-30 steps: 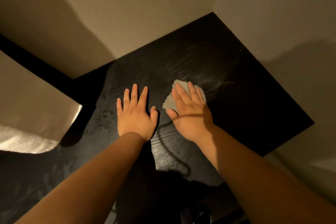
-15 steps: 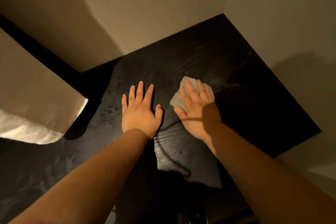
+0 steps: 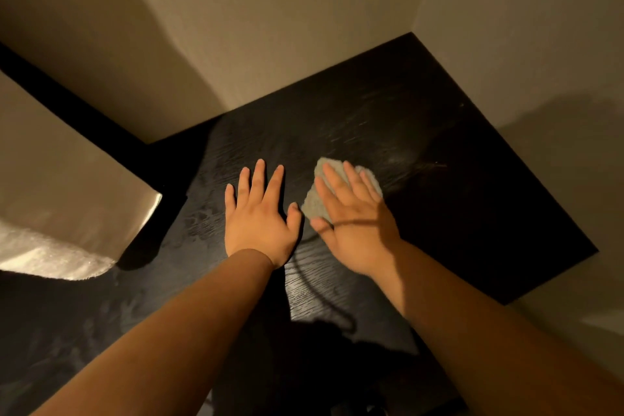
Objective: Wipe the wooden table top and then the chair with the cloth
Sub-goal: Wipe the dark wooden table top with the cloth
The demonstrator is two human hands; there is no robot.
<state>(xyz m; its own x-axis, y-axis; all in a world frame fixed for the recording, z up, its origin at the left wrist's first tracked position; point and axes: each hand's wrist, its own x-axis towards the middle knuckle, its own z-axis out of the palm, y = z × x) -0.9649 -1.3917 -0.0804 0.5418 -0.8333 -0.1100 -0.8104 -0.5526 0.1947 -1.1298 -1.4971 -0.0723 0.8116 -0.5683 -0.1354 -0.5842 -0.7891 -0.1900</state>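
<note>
Head view looks down on a dark wooden table top pushed into a corner of pale walls. A small grey cloth lies bunched on the table near its middle, and the right hand rests flat on it, fingers straight and slightly spread, pressing rather than gripping. The fingers cover most of the cloth; its far edge shows just beyond the fingertips and its left side sticks out by the thumb. The left hand lies just left of the cloth, palm down on bare wood, fingers straight, holding nothing.

The cloth looks soft, light and limp, so it should slide easily under a flat palm and may fold or slip out if pressed only at one edge; a hold across its middle seems safest. No chair is visible here.
</note>
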